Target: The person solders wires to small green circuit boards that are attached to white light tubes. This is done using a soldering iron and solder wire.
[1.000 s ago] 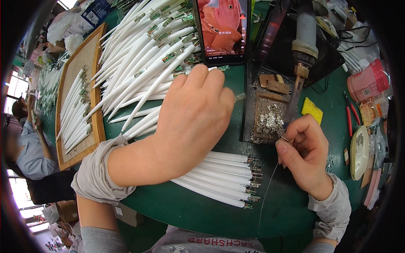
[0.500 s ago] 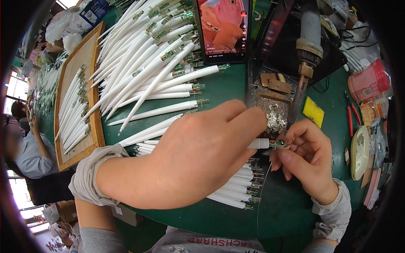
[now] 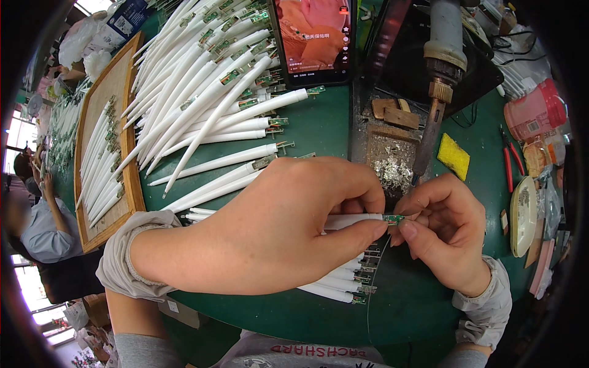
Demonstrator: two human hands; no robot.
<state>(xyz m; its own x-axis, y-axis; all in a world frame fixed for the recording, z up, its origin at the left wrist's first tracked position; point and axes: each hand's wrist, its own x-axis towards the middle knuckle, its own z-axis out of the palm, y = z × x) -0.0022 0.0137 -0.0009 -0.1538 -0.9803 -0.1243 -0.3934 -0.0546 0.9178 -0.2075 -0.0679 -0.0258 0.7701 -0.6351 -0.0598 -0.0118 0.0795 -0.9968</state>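
Note:
My left hand (image 3: pixel 264 227) is closed around a white pen-shaped tube (image 3: pixel 353 219), thumb and fingertips near its right end. A small green circuit board (image 3: pixel 392 219) sticks out of that end. Just right of the board, my right hand (image 3: pixel 445 230) is closed in a pinch, its fingertips at the board's end. A thin solder wire (image 3: pixel 372 291) runs down from the right hand's fingers toward the table's near edge. Above the hands a soldering iron (image 3: pixel 437 104) points downward, its tip apart from the board. What else the right fingertips grip is hidden.
Many similar white tubes (image 3: pixel 202 104) with boards lie piled left; more are under my left hand. A wooden tray (image 3: pixel 132 202) stands farther left. A phone (image 3: pixel 316 76) stands at the back beside a solder-scrap box (image 3: pixel 392 165). Right are a yellow sponge (image 3: pixel 454 157) and red-handled pliers (image 3: pixel 508 168).
The tube's board end has moved slightly down, away from the iron's tip. My left thumb now rests beside the board, and my right fingertips have come against its end.

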